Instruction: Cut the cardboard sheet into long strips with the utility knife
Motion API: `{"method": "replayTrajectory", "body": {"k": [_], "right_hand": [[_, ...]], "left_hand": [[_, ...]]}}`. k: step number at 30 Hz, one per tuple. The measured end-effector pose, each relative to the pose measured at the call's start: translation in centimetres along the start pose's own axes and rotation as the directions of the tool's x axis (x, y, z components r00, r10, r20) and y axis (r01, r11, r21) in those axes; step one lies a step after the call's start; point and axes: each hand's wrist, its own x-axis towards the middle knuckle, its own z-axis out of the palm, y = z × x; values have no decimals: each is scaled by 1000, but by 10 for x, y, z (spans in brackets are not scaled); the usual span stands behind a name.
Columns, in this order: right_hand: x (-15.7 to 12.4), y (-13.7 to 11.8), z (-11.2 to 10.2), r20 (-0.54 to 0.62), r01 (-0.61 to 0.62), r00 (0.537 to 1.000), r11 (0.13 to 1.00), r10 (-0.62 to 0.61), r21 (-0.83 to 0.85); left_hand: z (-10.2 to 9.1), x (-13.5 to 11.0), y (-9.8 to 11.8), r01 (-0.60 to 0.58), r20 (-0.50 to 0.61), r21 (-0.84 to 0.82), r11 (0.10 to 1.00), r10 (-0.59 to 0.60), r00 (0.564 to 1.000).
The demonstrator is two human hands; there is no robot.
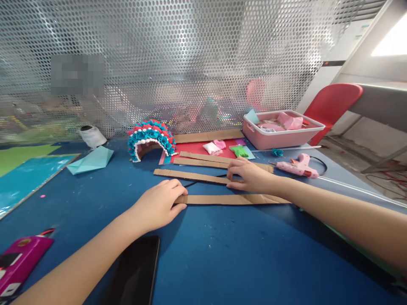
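My left hand [162, 202] is closed on the left end of a long cardboard strip [219, 199] lying on the blue table. A little farther back, my right hand [243, 175] pinches the right part of a second cardboard strip [190, 175], thumb and fingers at its edges. Behind that hand lie more cardboard strips [203, 162], partly overlapping. To the right of them rests a pink glue gun [299, 166] with a black cord. An arched piece [151, 142] covered in red and blue paper flowers, edged with white beads, stands at the back left.
A pink bin [281, 133] with paper scraps stands at the back right, before a red chair [337, 103]. Small bags of beads [240, 151] lie on red paper. A black phone [135, 271] and a magenta device [25, 264] lie in front. Perforated metal mesh [203, 55] borders the table's back.
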Motion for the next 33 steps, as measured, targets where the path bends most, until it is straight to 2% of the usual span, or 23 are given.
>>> {"method": "replayTrajectory", "body": {"k": [5,8,11,14,17,21,24,26,29,31,33], "right_hand": [[-1,-3,-12,-1,-149,989,984,150,96],[-5,-5,-25,-4,-195,980,970,197,142],[-14,-10,-37,71,-197,980,952,186,235],[-27,-17,-46,154,-150,982,943,107,299],[-42,-24,-47,204,-94,978,952,34,291],[-58,-29,-33,250,-60,968,961,-10,270],[-66,-32,-21,286,-32,958,977,-30,210],[-69,-33,-16,287,-35,958,983,-19,183],[-73,-32,-14,237,-2,971,987,-36,159],[-75,-31,-13,204,38,977,990,-65,133],[-78,-29,-12,200,51,977,993,-71,102]], "left_hand": [[4,1,0,-11,-51,13,1000,11,999],[9,4,-1,6,-106,19,1000,-4,994],[12,9,-8,14,-248,-216,976,-68,966],[6,17,-21,77,-352,-494,866,-280,893],[-12,18,-35,148,-327,-662,735,-461,825],[-39,8,-41,166,-207,-828,536,-567,797],[-45,1,-35,148,-185,-875,460,-602,777],[-42,-1,-28,144,-193,-855,498,-563,803],[-33,-7,-17,130,-184,-760,637,-401,897],[-28,-14,-12,116,-113,-677,727,-258,959],[-26,-22,-9,109,0,-575,811,-133,991]]}}
